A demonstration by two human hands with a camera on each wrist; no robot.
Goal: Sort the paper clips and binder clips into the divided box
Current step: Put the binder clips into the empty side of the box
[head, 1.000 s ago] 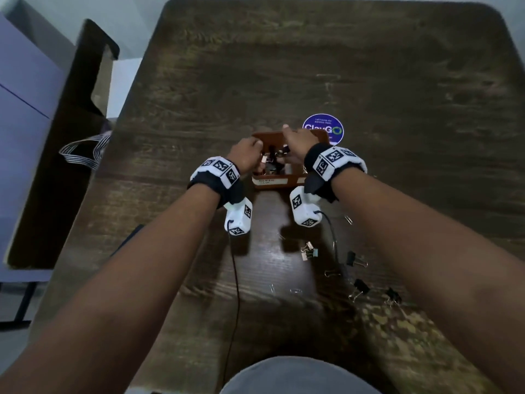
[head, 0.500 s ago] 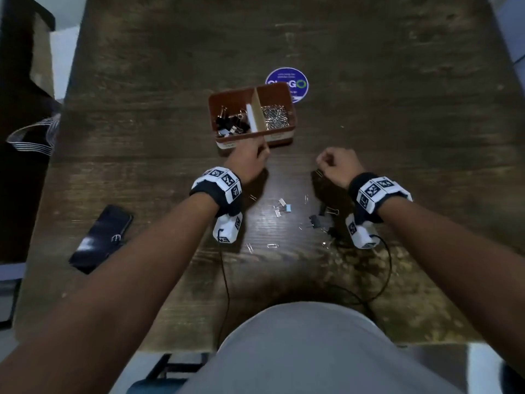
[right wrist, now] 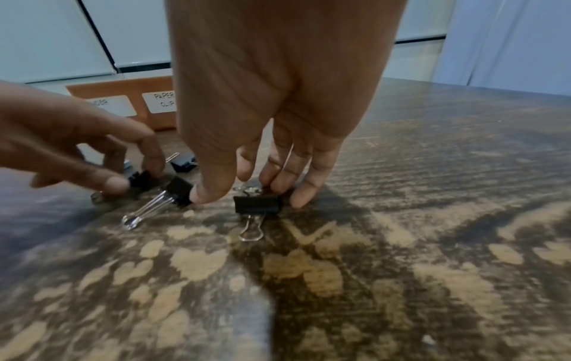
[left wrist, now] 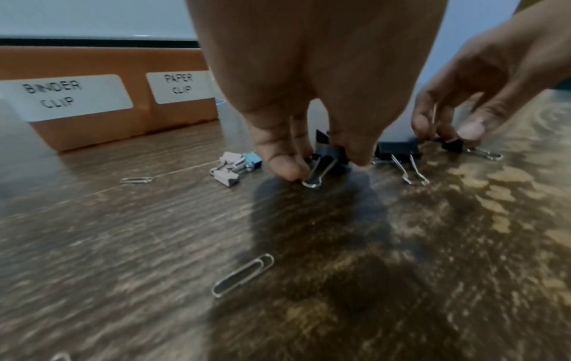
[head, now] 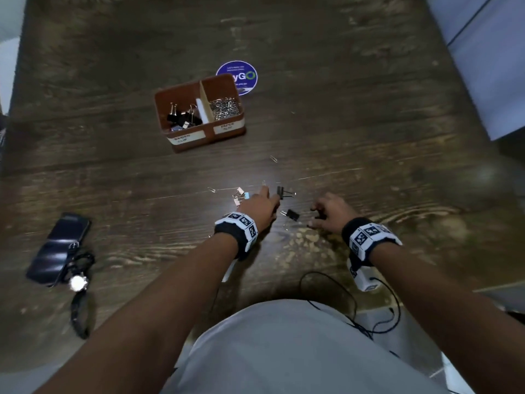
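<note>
left hand [left wrist: 312, 80] pinches a black binder clip [left wrist: 329, 156] on the table [head: 369, 123]. right hand [right wrist: 271, 97] reaches down w/ thumb & fingers around another black clip [right wrist: 258, 204], touching it; firm grasp can't be told. divided box [head: 199, 135] sits far left, binder clips in left part, paper clips in right. loose paper clip [left wrist: 242, 274] lies near.

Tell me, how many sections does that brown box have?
2. The left compartment, labelled BINDER CLIP, holds black binder clips; the right compartment, labelled PAPER CLIP, holds silver paper clips. None looks hidden.
</note>
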